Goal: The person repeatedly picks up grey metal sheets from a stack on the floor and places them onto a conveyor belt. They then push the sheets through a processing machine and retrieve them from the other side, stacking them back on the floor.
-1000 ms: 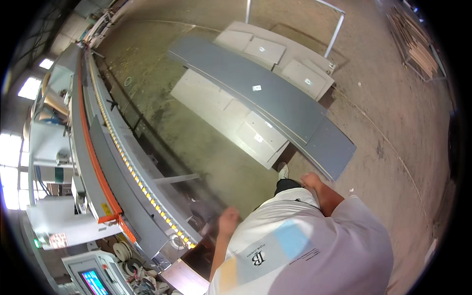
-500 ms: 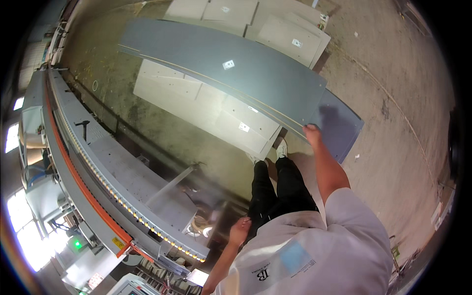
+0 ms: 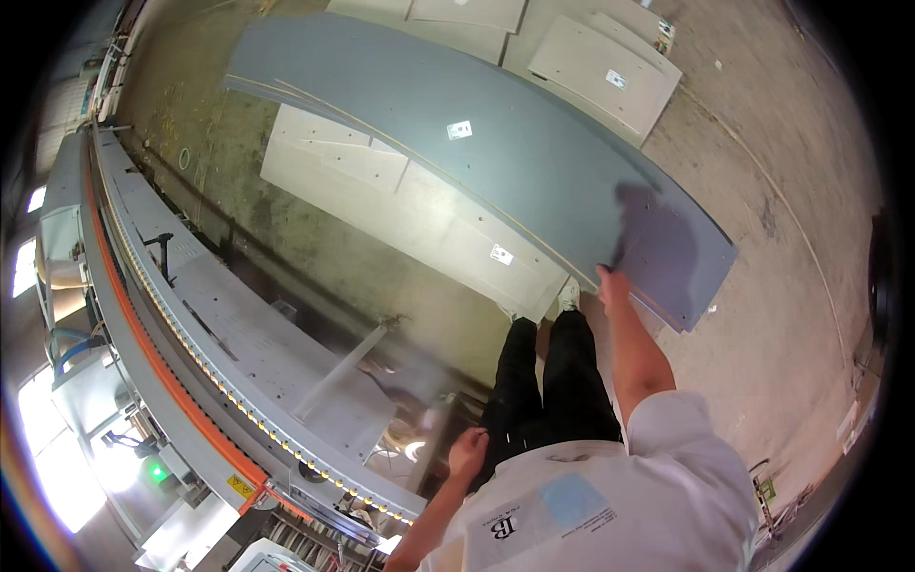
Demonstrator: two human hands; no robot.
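A long dark grey panel (image 3: 372,81) with a thin light edge lies across a stack in front of me, a white label on its face. My right hand (image 3: 615,284) is closed on its near edge, close to the right end. A shadow falls on the panel beside that hand. My left hand (image 3: 468,452) hangs by my left hip with its fingers curled; their inner side is hidden. Underneath, a pale panel (image 3: 448,234) with another label sticks out toward my feet.
More pale panels (image 3: 596,81) lie beyond the grey one. Along the left runs a long machine with an orange strip (image 3: 181,391), a row of yellow rollers (image 3: 257,415) and a grey bed (image 3: 257,343). A metal bar (image 3: 343,372) juts from it toward my legs.
My right hand has moved slightly nearer on the grey panel's edge. The upper grey panel now covers the right end of the one below, which stuck out before. My left hand stays by my hip.
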